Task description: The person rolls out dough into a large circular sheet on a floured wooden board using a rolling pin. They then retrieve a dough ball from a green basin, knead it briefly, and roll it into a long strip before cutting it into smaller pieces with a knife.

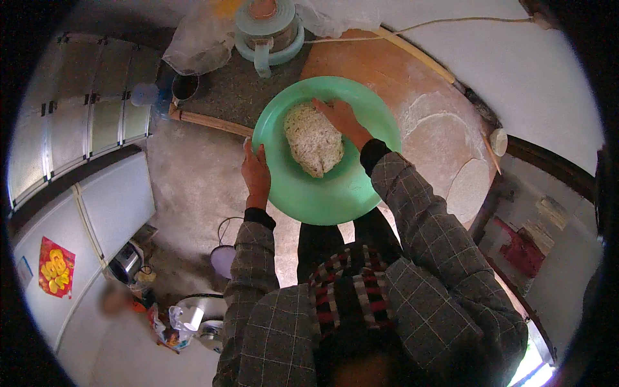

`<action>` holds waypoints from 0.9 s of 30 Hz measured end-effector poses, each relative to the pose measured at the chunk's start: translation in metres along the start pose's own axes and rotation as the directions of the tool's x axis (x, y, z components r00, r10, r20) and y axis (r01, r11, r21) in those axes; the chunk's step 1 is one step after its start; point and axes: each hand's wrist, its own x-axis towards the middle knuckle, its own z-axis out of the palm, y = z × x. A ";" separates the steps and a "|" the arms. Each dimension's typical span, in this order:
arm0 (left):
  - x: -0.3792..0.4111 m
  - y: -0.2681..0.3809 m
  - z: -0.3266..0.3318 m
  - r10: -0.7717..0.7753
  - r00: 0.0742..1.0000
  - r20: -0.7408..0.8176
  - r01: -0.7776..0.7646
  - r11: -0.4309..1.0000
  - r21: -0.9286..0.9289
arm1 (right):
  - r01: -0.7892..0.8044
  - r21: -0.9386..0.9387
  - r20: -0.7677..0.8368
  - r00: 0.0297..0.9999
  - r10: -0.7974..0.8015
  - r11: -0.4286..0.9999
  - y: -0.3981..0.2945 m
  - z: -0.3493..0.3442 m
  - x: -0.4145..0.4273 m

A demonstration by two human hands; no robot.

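A wide green basin [329, 203] is before me, partly above the floor and reaching over the table. In it sits a rough, speckled, pale lump of dough [314, 140]. My left hand [256, 174] grips the basin's left rim, its thumb on the near side. My right hand [341, 118] is inside the basin, its fingers touching the far right edge of the lump. Whether those fingers grasp any dough is hidden. To the right of the basin, a flat sheet of dough [468, 189] lies on a floured wooden board [425, 145].
A pale green round vessel [265, 36] and plastic bags [200, 46] stand at the back. A metal cup [185, 88] is near the table's wooden edge [213, 122]. A wooden stick [491, 155] lies on the board's right. A purple bucket [223, 261] stands on the floor.
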 end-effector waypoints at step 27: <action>0.017 -0.012 0.015 -0.120 0.986 0.112 0.159 0.865 -0.475 | 0.511 -0.353 0.029 0.844 -0.536 0.784 -0.053 0.024 -0.127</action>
